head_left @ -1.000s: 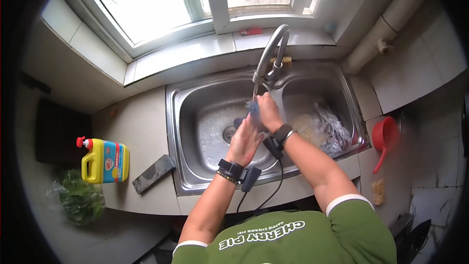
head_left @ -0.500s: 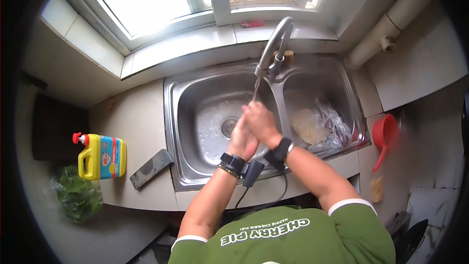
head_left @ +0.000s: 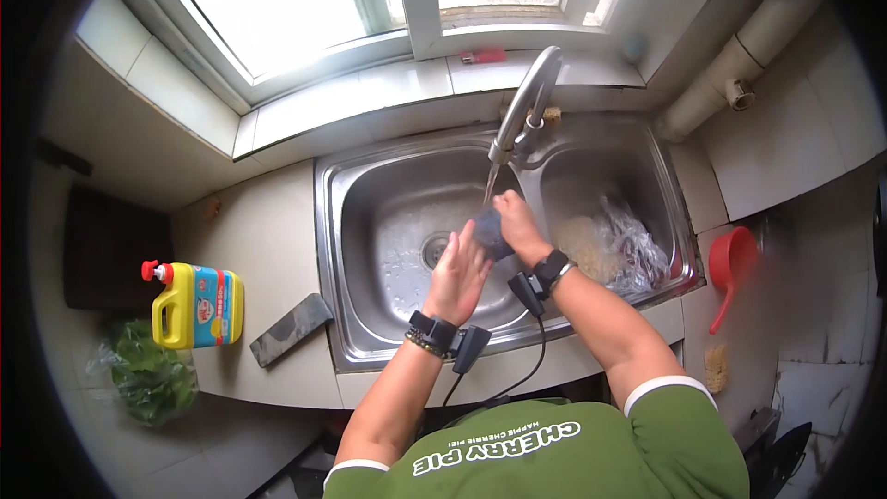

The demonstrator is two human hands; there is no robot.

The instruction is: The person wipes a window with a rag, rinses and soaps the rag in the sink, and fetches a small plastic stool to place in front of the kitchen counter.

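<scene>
My left hand (head_left: 459,279) is over the large sink basin (head_left: 377,222), palm up and fingers stretched out. Just to its right, my right hand (head_left: 519,225) is closed at the end of the water stream, beneath the faucet (head_left: 525,106). A small dark blue-grey piece (head_left: 492,235) shows between the two hands, at the right hand's fingers. Its kind is too blurred to make out, and I cannot tell whether the left fingertips touch it. Both wrists wear black straps with small black boxes and a cable.
A crumpled plastic bag (head_left: 636,245) and a pale round thing (head_left: 589,248) lie in the smaller basin. On the left counter are a yellow detergent bottle (head_left: 199,306), a grey whetstone-like block (head_left: 291,329) and bagged greens (head_left: 152,374). A red ladle (head_left: 732,263) is at right.
My hands were pressed together under the water; now they are apart, the left one opened out. The dark blue-grey piece has come into sight between them. The view has shifted slightly.
</scene>
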